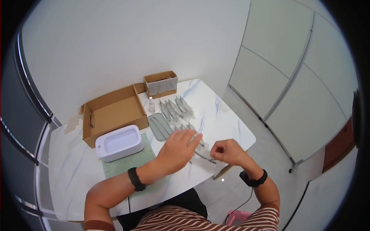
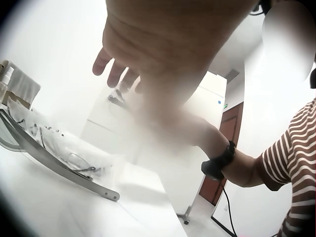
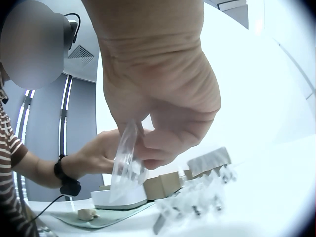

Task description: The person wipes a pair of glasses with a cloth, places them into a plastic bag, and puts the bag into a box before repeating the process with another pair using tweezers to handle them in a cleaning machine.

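Note:
My right hand [image 1: 227, 151] is at the table's front right edge. In the right wrist view its thumb and fingers pinch a clear plastic bag [image 3: 124, 165], which hangs down from them. My left hand [image 1: 178, 150], a little blurred, is raised over the table with its fingers stretched out. Nothing shows in its grasp. Below and between the hands lies a thin dark curved piece [image 1: 204, 157], like a glasses temple. Several clear bags [image 1: 175, 107] with thin dark frames inside lie behind. A long grey curved strip [image 2: 64, 170] crosses the left wrist view.
A grey oval tray [image 1: 157, 125] lies beside a white cleaner basin [image 1: 120, 143] on a green mat [image 1: 148, 152]. Behind stand an open cardboard box [image 1: 115, 109], a small spray bottle [image 1: 151, 104] and a smaller carton [image 1: 162, 92] with a grey cloth over its front.

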`<state>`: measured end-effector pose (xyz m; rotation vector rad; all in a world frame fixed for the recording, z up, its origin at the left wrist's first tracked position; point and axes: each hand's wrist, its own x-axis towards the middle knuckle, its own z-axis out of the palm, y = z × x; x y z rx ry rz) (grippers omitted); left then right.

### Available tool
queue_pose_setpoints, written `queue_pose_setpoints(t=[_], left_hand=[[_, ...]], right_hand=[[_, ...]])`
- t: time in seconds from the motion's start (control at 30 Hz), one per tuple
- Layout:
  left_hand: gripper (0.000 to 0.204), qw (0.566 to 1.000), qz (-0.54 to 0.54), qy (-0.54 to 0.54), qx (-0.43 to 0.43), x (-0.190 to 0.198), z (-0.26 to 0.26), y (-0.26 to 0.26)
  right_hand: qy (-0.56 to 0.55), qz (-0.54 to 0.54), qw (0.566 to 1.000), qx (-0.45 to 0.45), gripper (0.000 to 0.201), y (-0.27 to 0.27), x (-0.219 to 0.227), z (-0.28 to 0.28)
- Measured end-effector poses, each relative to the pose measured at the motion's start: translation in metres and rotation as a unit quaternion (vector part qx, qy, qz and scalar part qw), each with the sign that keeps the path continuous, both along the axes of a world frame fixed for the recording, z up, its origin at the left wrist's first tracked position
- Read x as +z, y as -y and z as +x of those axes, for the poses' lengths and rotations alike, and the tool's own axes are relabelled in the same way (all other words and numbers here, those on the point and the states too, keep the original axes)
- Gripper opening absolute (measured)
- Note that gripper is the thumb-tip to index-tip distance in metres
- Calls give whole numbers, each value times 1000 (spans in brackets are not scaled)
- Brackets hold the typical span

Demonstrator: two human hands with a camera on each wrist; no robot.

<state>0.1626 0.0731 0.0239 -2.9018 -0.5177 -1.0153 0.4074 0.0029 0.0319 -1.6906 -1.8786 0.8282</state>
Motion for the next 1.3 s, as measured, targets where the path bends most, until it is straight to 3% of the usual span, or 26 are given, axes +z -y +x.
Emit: queue_pose_setpoints(t=[0.03,0.1,0.2,0.27,0.37,0.57,0.83,0.93,1.13,1.3], left_hand=[[46,997,2,64,35,5,6,0],[48,998,-31,46,30,-6,14,-3],[50,995,-84,-37,-36,-29,30,-4],[50,963,-104,-225,-105,-41,47,0],[48,956,-95,-248,-125,-66,70,7],[47,958,-76,-239,-137,-83,97,14],[48,975,-25,-212,-54,-107,97,14],[48,977,-26,-206,-56,-113,95,13],[49,969,-52,-225,-82,-104,94,13],[39,968,-58,-219,-108,-91,87,19]], right_hand=[[8,1,999,-52,14,-2,4,10],[49,46,992,-107,16,-10,4,32],[85,80,983,-141,17,-30,0,49],[122,97,977,-145,18,-45,-8,56],[184,111,971,-110,17,-69,-27,53],[224,103,964,-99,13,-104,-46,35],[243,79,965,-67,14,-110,-65,29],[207,16,976,-59,13,-106,-65,25],[188,-2,981,-47,18,-108,-63,21],[219,4,975,-38,35,-107,-58,19]])
